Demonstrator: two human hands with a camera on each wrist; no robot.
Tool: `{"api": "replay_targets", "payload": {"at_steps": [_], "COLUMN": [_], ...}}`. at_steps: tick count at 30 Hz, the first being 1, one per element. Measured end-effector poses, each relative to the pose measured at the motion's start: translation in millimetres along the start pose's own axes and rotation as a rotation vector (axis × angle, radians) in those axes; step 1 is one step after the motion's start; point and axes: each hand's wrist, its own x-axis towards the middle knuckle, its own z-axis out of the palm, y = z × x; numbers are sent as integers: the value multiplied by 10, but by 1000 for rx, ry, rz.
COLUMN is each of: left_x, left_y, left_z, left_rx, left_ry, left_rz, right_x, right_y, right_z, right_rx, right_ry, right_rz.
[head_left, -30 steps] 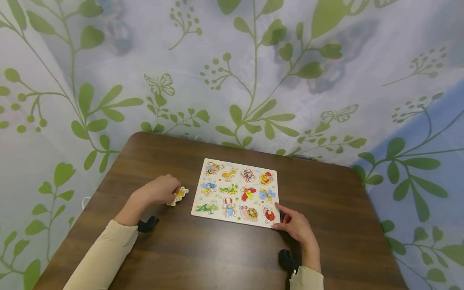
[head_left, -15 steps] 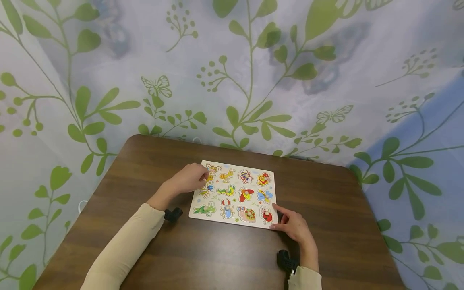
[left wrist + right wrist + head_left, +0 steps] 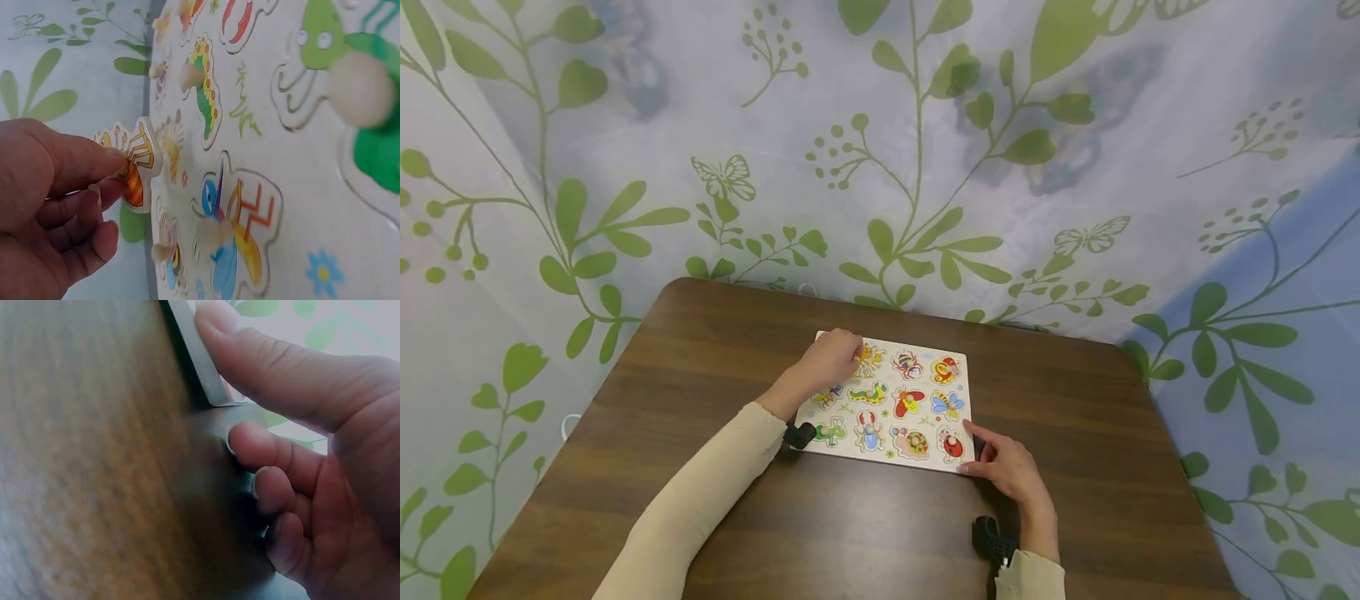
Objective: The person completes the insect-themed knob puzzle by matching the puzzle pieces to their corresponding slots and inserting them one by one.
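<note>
My left hand [image 3: 831, 358] is over the back left part of a wooden peg puzzle board [image 3: 853, 454] decorated with insects. Its thumb and fingers pinch an orange-striped insect puzzle piece [image 3: 133, 184], seen at an angle in the left wrist view. Close beside the piece is a matching insect picture [image 3: 172, 147] on the board. The hand and forearm cover several of the pictures at the left from the head view. My right hand [image 3: 1011, 471] holds the board's front right corner, thumb at the front edge and index finger at the right edge, other fingers curled below.
The board lies on a brown wooden table [image 3: 880, 533] standing against a cloth backdrop [image 3: 820, 67] with green leaves and butterflies. Knobbed pieces, such as a green caterpillar [image 3: 203, 94], sit in the board. Black wrist devices [image 3: 992, 540] are worn at both wrists.
My left hand has lifted the insect piece from the table left of the board and carried it right over the board's back left area. My right hand keeps its hold on the corner.
</note>
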Motion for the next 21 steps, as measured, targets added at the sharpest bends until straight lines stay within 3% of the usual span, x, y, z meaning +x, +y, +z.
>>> {"api": "replay_targets", "payload": {"at_steps": [10,21], "left_x": [259,266], "left_y": [36,65], "left_z": [213,288], "left_rx": [37,67], "left_ry": [-50,-67], "left_rz": [-24,-39], "right_x": [28,13], "right_y": [39,28], "right_z": [3,5], "right_rx": [-9,-8], "right_ry": [7,-1], "right_rz": [3,11]}}
